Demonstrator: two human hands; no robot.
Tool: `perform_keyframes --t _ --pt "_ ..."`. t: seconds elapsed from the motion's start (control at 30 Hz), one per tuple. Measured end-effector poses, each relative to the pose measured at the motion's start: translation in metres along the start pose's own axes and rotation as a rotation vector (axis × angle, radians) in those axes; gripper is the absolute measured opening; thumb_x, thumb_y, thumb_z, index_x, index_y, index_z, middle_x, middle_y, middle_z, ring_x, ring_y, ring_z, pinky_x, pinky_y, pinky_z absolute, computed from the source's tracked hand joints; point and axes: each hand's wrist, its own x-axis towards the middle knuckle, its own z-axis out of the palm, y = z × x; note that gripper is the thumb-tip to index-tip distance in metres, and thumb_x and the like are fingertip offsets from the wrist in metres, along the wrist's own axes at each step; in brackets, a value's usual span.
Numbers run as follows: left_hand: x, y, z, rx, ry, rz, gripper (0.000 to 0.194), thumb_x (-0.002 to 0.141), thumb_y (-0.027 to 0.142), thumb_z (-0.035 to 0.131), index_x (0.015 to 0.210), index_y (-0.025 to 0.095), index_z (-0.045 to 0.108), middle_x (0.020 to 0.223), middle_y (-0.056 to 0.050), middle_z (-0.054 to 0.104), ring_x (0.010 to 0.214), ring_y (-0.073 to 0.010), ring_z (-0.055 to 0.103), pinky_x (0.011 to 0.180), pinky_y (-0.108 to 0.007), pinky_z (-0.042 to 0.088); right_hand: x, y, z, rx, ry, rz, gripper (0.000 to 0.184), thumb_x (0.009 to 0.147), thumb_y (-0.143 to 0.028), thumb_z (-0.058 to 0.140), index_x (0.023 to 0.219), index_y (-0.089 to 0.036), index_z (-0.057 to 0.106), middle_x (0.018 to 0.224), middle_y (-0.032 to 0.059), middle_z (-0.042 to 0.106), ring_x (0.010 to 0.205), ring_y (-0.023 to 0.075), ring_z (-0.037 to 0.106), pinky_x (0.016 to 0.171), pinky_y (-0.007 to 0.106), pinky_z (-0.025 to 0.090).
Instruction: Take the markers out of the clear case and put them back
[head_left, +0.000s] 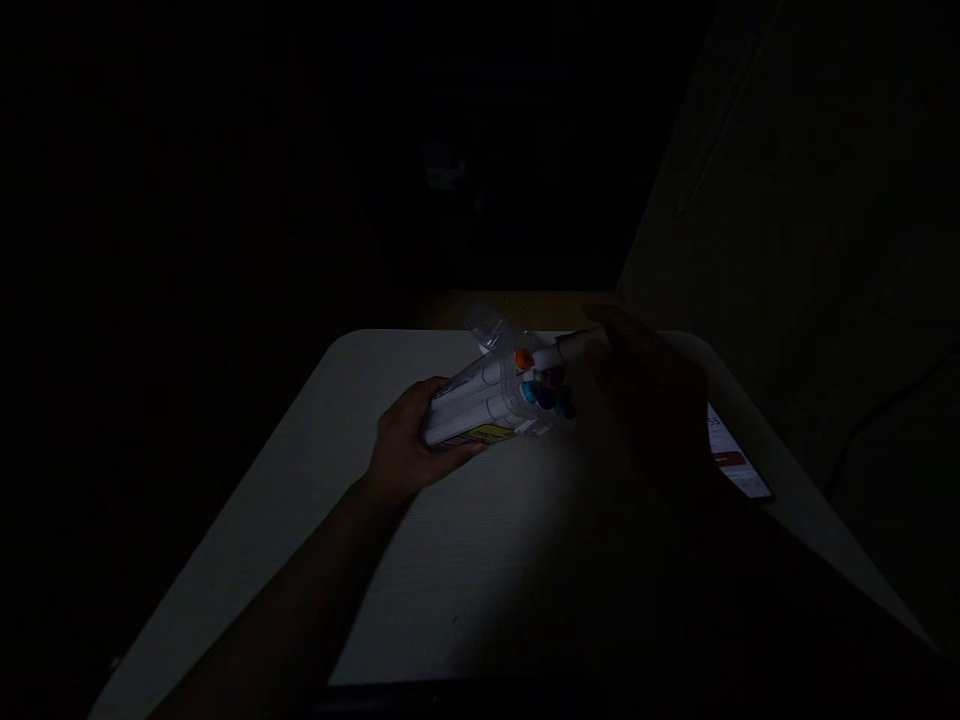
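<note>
My left hand (411,437) is wrapped round the lower end of a clear plastic marker case (466,405), holding it tilted above the table. White-barrelled markers fill the case, with orange, blue and dark coloured ends showing at its open mouth. A yellow label (487,433) runs along its lower side. The clear lid (485,326) hangs back from the far edge. In deep shadow, my right hand (649,390) pinches a white marker (574,346) whose other end is at the mouth of the case. Whether that end is inside cannot be made out.
A white table (427,580) with rounded far corners lies under my hands. At its right side, partly behind my right forearm, is a phone (739,458) with a lit screen. A dark cable (885,405) runs beyond the right edge. The surroundings are very dark.
</note>
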Motion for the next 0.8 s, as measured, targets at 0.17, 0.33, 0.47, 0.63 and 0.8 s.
perform_keyframes --t 0.17,0.33,0.47,0.63,0.8 --pt "-0.002 -0.004 0.003 -0.038 0.019 0.006 0.070 0.060 0.056 0.066 0.112 0.015 0.046 0.096 -0.006 0.060 0.081 -0.0201 0.060 0.067 -0.029 0.049 -0.001 -0.003 -0.003 0.059 -0.068 0.003 0.031 0.086 -0.032 0.048 0.115 -0.026 0.057 0.102 -0.0012 0.065 0.092 0.0108 0.062 0.074 0.019 0.050" --pt "-0.001 -0.005 0.003 -0.105 -0.013 -0.020 0.070 0.059 0.057 0.067 0.112 0.015 0.045 0.098 -0.006 0.059 0.082 -0.0200 0.060 0.067 -0.029 0.049 -0.005 -0.003 -0.008 0.136 -0.093 0.120 0.040 0.083 -0.032 0.052 0.123 -0.028 0.050 0.112 0.0015 0.062 0.096 0.0137 0.061 0.076 0.024 0.051" --pt "0.000 -0.004 0.002 -0.127 -0.021 -0.065 0.072 0.058 0.058 0.066 0.111 0.015 0.045 0.097 -0.006 0.059 0.082 -0.0205 0.060 0.067 -0.030 0.049 -0.008 0.002 -0.010 0.070 -0.168 0.238 0.019 0.081 -0.029 0.052 0.091 -0.019 0.065 0.088 0.0016 0.067 0.077 0.0120 0.063 0.064 0.021 0.050" --pt "0.000 -0.005 0.003 -0.142 -0.039 -0.081 0.071 0.058 0.057 0.066 0.111 0.015 0.044 0.099 -0.007 0.059 0.084 -0.0214 0.059 0.069 -0.031 0.049 -0.005 0.008 -0.006 0.037 -0.380 0.149 0.017 0.078 -0.023 0.054 0.086 -0.017 0.067 0.088 0.0027 0.067 0.078 0.0120 0.062 0.065 0.021 0.048" --pt "0.000 -0.007 0.002 -0.141 -0.037 -0.036 0.071 0.059 0.059 0.065 0.111 0.016 0.044 0.099 -0.007 0.058 0.084 -0.0216 0.059 0.069 -0.031 0.049 -0.002 0.005 -0.010 -0.008 -0.462 0.113 0.017 0.077 -0.026 0.056 0.085 -0.018 0.069 0.086 0.0021 0.067 0.074 0.0119 0.062 0.064 0.022 0.047"
